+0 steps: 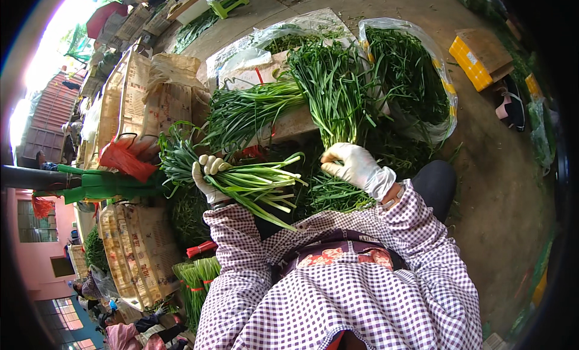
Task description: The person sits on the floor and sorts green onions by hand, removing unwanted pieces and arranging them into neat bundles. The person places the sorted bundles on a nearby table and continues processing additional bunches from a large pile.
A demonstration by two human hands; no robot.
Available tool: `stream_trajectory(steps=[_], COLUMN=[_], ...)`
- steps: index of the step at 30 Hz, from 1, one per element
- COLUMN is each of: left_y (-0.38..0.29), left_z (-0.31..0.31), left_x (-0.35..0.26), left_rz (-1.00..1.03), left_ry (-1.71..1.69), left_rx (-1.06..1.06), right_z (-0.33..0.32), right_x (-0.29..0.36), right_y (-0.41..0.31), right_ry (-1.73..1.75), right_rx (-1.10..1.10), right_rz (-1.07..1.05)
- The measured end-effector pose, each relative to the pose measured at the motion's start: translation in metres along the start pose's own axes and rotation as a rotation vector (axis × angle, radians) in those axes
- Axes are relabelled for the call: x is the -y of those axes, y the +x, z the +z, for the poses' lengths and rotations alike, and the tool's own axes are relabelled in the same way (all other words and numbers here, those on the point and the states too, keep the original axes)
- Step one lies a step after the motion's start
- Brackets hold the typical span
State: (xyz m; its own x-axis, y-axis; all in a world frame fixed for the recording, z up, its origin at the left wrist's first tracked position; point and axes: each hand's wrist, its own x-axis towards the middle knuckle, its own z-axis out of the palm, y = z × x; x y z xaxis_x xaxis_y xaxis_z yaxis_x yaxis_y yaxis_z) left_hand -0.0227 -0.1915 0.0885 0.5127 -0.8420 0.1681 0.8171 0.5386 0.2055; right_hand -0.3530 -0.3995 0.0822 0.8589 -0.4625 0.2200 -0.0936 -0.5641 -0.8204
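My left hand (209, 178), in a pale glove, is closed around a bunch of garlic chives (258, 182). Their pale cut ends fan out to the right, and the dark leaf tips hang out on the left. In a whitish glove, my right hand (353, 166) has curled fingers at the pale lower ends of a large upright pile of chives (332, 87). Whether its fingertips pinch a stalk cannot be seen. Another heap of chives (253, 108) lies sideways on the board (294, 121), left of that pile. Loose green leaves (339, 194) lie below my right hand.
A clear plastic bag (452, 101) full of greens stands right of the board. Plastic crates (135, 255) and red strapping (129, 157) are at left. Banded chive bundles (196, 282) stand lower left. A yellow-sided carton (470, 71) sits on the floor. People (131, 332) are at lower left.
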Motion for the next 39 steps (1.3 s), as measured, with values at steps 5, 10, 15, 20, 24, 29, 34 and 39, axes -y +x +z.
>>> stream_trajectory(steps=[5, 10, 15, 20, 24, 29, 34, 39], left_y=[0.002, -0.003, -0.004, -0.001, -0.003, -0.008, -0.014, -0.019], left_z=[0.0, 0.001, 0.006, 0.006, 0.008, 0.009, 0.011, 0.013], left_x=[0.011, 0.011, 0.008, 0.016, 0.018, 0.028, 0.056, 0.08], left_rz=[-0.02, -0.022, -0.008, -0.024, -0.056, -0.155, -0.283, -0.179], left_ry=[-0.04, -0.032, -0.049, -0.031, 0.012, 0.034, 0.103, 0.154], left_rx=[0.052, 0.149, 0.382, 0.471, 0.435, 0.445, 0.279, 0.05], right_z=[0.04, 0.051, 0.008, 0.024, 0.03, 0.024, 0.039, 0.037], right_x=[0.029, 0.0, -0.015, 0.028, 0.053, 0.074, 0.098, 0.103], right_y=[0.015, 0.003, -0.006, 0.009, 0.021, 0.043, 0.074, 0.084], right_ry=[0.5, 0.42, -0.294, 0.555, 0.685, 0.282, -0.157, 0.157], right_rx=[0.324, 0.328, 0.257, 0.189, 0.449, 0.28, 0.48, 0.25], right_rz=[0.328, 0.432, 0.46, 0.187, 0.35, 0.075, -0.06, -0.048])
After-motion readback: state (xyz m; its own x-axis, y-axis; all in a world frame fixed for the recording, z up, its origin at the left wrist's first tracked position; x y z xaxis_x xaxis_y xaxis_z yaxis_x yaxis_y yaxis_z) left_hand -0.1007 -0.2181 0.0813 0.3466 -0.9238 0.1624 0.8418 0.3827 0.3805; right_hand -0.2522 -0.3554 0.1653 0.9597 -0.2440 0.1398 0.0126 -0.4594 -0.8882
